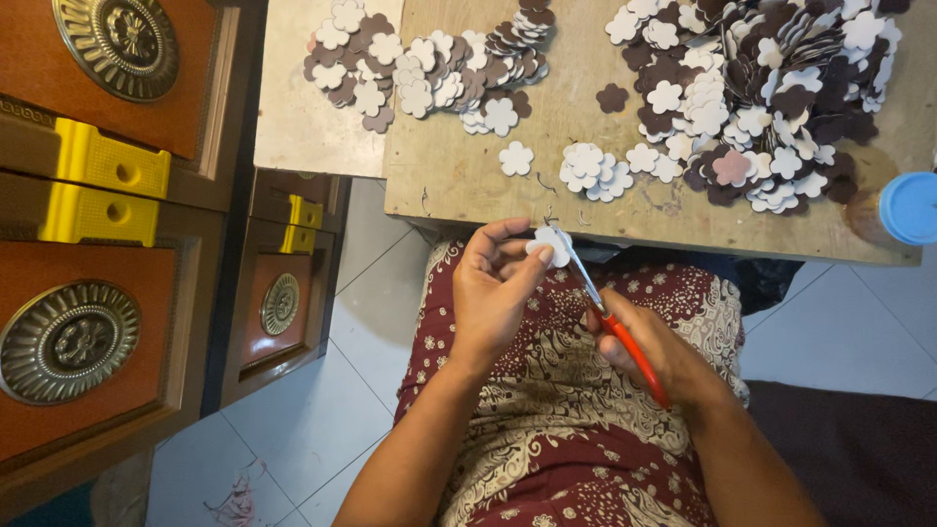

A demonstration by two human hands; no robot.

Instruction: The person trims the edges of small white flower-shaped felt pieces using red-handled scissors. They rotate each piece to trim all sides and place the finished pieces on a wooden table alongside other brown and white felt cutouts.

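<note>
Left hand (493, 293) pinches a small white flower cutout (549, 244) between thumb and fingertips, just below the near edge of the wooden bench (459, 181). Right hand (652, 353) is closed round the red handle of a thin tool (607, 317); scissors or tweezers, can't tell. Tool's long axis runs diagonal: handle low and to the right inside the right hand, metal tip pointing up-left, touching the cutout held by the left hand. Cutout face is turned toward the camera.

No packages or labels readable. Blue round lid (910, 207) sits far right of the right hand, at the bench's right edge. Above both hands on the bench: a small white flower stack (590, 171) nearest, a big mixed brown-and-white flower heap (771, 93) up-right, and another mixed pile (429, 68) up-left. Well left of the left hand: orange-brown panels with round brass medallions (66, 340) and yellow plastic corner pieces (102, 161). Patterned maroon cloth (566, 429) covers the lap under both hands.
</note>
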